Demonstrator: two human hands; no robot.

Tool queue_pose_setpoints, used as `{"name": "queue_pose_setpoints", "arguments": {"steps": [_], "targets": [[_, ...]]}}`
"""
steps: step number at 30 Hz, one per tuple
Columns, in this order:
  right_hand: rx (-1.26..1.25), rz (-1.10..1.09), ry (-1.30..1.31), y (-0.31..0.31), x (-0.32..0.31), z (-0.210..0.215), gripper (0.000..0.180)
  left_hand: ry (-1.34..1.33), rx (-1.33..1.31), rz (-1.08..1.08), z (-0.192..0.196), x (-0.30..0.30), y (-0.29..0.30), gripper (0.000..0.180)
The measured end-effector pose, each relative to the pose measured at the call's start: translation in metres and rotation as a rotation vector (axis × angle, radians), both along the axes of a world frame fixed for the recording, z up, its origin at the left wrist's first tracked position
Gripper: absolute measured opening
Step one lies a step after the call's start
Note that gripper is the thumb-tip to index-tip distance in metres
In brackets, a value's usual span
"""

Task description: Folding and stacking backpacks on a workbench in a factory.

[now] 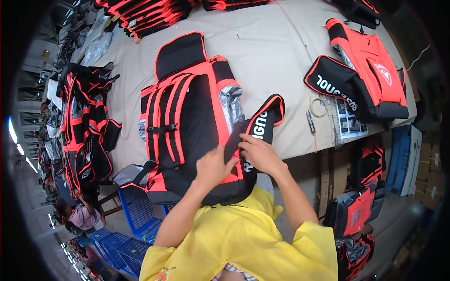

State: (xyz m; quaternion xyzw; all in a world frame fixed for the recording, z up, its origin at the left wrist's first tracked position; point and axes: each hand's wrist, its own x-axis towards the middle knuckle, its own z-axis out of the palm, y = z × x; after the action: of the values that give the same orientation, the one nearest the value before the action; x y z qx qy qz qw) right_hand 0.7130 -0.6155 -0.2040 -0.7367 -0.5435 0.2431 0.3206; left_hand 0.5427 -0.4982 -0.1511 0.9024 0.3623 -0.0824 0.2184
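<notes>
Item: one red-and-black backpack (199,122), straps upward, lying at the near edge of the table (281,61); long axis running from that edge toward the far edge, its open lid (182,55) outermost. Item: one dark strip (234,140) at the backpack's right side, near its bottom corner; long axis slanting away and slightly rightward, between my two hands. My left hand (213,167) rests on the backpack at the strip's nearer, left side, thumb pointing across toward it; my right hand (262,154) comes from the opposite side, fingertips on the strip's right border, and is the nearer to the lettered flap (263,127), which spreads rightward onto the table. Grip: both hands touching the work, fingers gathered; whether either is clamped on the strip I cannot tell. Hidden: my right thumb, the underside of my left palm, the strip's attachment, and part of the lettering beneath my right hand. Hard to make out: the backpack's bottom, dark against the yellow shirt (248,234). Cut off: the stack of bags (145,16) by the far edge, cropped at the top of my view.
</notes>
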Motion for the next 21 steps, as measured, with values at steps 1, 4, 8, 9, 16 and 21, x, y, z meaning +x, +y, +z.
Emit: {"name": "queue_pose_setpoints", "arguments": {"steps": [1, 4, 8, 9, 16, 21], "targets": [[-0.107, 0.091, 0.028, 0.006, 0.001, -0.001, 0.034, 0.006, 0.005, 0.001, -0.012, -0.006, 0.001, 0.052], [-0.041, 0.027, -0.155, 0.006, -0.019, 0.003, 0.035, -0.392, 0.057, 0.363, -0.074, -0.052, 0.020, 0.041], [-0.009, 0.024, -0.178, -0.016, -0.033, -0.053, 0.033, -0.594, -0.514, 1.007, -0.067, -0.064, 0.032, 0.036], [0.002, -0.012, -0.160, -0.018, -0.036, -0.059, 0.029, -0.630, -0.495, 1.013, -0.071, -0.066, 0.029, 0.035], [-0.215, -0.049, -0.147, -0.003, -0.039, -0.030, 0.030, -0.858, -0.550, 1.012, -0.083, -0.070, 0.022, 0.037], [0.031, 0.419, -0.181, -0.044, -0.055, -0.001, 0.013, -0.797, -0.544, 1.058, -0.088, -0.069, 0.027, 0.038]]}}
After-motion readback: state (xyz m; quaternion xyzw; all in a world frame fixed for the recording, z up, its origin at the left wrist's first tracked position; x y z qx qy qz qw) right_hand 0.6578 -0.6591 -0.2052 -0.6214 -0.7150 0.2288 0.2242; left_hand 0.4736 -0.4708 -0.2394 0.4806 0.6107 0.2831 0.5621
